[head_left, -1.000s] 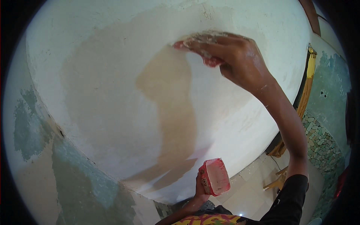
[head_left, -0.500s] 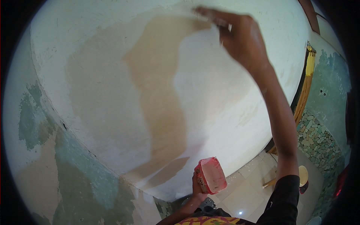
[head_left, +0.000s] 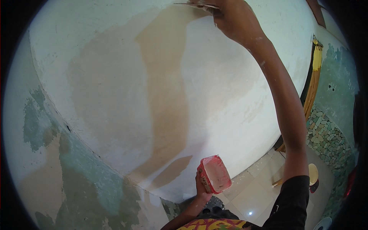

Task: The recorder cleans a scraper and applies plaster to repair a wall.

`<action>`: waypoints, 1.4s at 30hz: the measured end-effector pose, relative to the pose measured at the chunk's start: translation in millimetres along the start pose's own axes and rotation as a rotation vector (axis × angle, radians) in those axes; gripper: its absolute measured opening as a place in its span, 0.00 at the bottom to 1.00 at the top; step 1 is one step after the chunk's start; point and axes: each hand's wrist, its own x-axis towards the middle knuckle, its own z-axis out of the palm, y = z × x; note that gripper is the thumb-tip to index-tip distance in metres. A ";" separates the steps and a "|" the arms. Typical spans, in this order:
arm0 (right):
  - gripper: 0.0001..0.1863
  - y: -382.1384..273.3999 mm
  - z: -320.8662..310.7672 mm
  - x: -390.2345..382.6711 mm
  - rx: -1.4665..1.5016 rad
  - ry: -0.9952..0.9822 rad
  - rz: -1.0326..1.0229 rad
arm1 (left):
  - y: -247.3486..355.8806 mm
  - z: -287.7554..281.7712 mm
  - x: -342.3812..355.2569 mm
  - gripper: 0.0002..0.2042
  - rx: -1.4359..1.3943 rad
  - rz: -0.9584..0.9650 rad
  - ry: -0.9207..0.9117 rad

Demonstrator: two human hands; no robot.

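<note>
My right hand point(head_left: 235, 21) is raised high against the white wall point(head_left: 111, 84), its fingers closed round a thin flat putty knife point(head_left: 199, 5). The blade is seen nearly edge-on and lies close to the wall; whether it touches, I cannot tell. Low in front of my body, my left hand point(head_left: 202, 191) grips a red plastic tub point(head_left: 207, 177) from its left side. Smooth pale paste point(head_left: 218, 174) fills much of the tub, and its rim is smeared. The shadow of my arm falls down the middle of the wall.
Patchy green wall point(head_left: 88, 184) meets the white one at a corner on the left. To the right are a cream-topped stool point(head_left: 313, 174), pebble-patterned stone cladding point(head_left: 327, 130) and a wooden post point(head_left: 312, 90) with yellow cloth. Tiled floor point(head_left: 249, 191) lies below.
My right hand has moved up and slightly left along the wall with the putty knife, and the arm's shadow shifted with it. The tub rose very slightly in my left hand.
</note>
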 end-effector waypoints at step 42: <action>0.33 45.2 39.8 -49.8 -0.225 0.034 -0.209 | -24.0 -34.9 39.8 0.34 0.059 0.028 0.064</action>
